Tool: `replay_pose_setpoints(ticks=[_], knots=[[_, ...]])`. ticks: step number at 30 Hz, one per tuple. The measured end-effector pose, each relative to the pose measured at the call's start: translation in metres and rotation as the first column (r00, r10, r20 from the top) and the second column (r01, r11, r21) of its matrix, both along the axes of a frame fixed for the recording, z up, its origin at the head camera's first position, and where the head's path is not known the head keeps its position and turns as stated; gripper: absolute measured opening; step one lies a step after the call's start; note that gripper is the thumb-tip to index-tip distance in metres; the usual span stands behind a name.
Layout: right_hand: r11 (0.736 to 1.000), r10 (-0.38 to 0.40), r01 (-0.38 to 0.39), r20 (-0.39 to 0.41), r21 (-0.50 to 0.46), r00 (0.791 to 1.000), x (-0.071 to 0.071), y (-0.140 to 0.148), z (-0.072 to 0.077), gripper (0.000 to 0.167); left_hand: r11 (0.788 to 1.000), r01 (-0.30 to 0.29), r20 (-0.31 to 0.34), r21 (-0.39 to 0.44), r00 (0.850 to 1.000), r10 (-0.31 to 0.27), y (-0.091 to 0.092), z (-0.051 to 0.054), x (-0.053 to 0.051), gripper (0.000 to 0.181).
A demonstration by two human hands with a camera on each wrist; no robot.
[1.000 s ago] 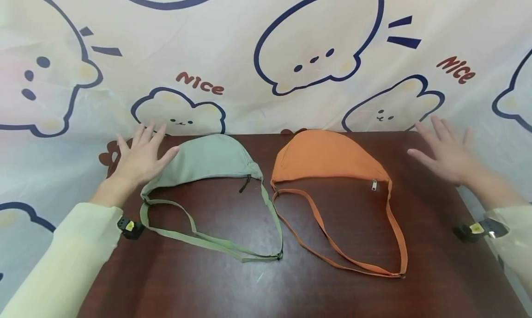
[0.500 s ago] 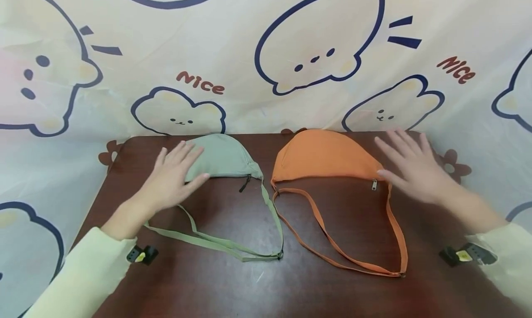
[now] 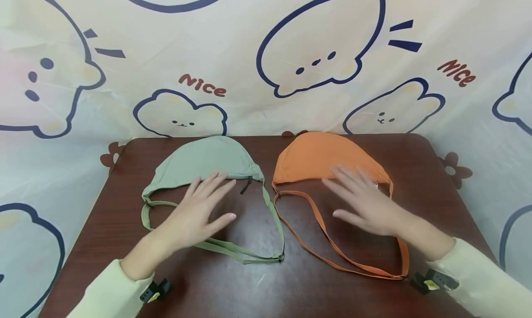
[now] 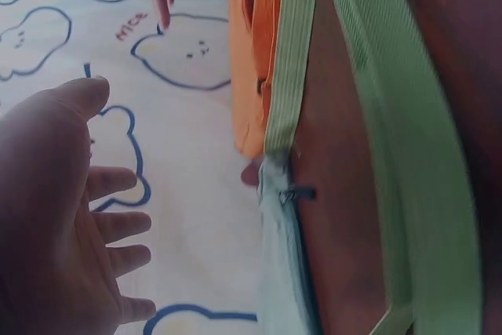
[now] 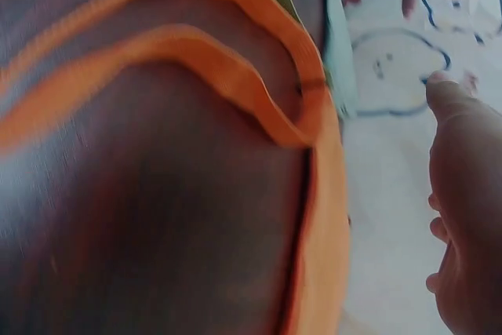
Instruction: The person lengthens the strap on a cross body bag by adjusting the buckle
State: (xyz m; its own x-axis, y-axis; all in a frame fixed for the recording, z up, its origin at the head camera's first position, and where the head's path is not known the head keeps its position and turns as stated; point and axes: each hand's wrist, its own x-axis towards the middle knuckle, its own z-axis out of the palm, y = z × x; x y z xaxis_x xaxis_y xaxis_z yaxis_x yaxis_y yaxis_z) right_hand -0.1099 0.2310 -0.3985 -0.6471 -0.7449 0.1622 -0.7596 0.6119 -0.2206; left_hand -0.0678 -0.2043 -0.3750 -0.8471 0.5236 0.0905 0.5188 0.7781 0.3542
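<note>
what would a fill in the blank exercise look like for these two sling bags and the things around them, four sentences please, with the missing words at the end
In the head view, the green sling bag lies to the ____ of the orange sling bag.
In the head view, the right hand overlaps the ____ sling bag.
The zipper pull showing on the green sling bag is ____ in colour.
The red-brown word printed on the backdrop reads ____.

Missing words: left; orange; black; Nice.
</note>
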Motion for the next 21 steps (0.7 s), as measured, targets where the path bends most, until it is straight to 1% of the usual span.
replay_pose_setpoints(ticks=[4,8,13,18,21], knots=[[0.998,0.057,-0.057,0.044,0.0,0.997,0.011,-0.018,-0.007,0.078,0.999,0.042,0.002,0.017,0.999,-0.042,0.006,-0.007,0.007,0.071],[0.996,0.093,-0.094,0.077,0.0,0.993,0.019,-0.031,-0.008,0.078,0.996,0.079,-0.017,0.03,0.997,-0.079,0.012,-0.013,0.011,0.071],[0.988,0.155,-0.156,0.114,-0.007,0.981,0.027,-0.046,-0.012,0.077,0.991,0.125,0.0,0.037,0.992,-0.125,0.02,-0.022,0.018,0.071],[0.973,0.228,-0.225,0.112,-0.042,0.967,0.031,-0.063,-0.022,0.076,0.989,0.14,0.028,0.041,0.99,-0.141,0.026,-0.033,0.024,0.071],[0.967,0.256,-0.252,0.13,-0.048,0.958,0.033,-0.071,-0.027,0.076,0.989,0.142,0.042,0.043,0.989,-0.143,0.029,-0.041,0.027,0.071]])
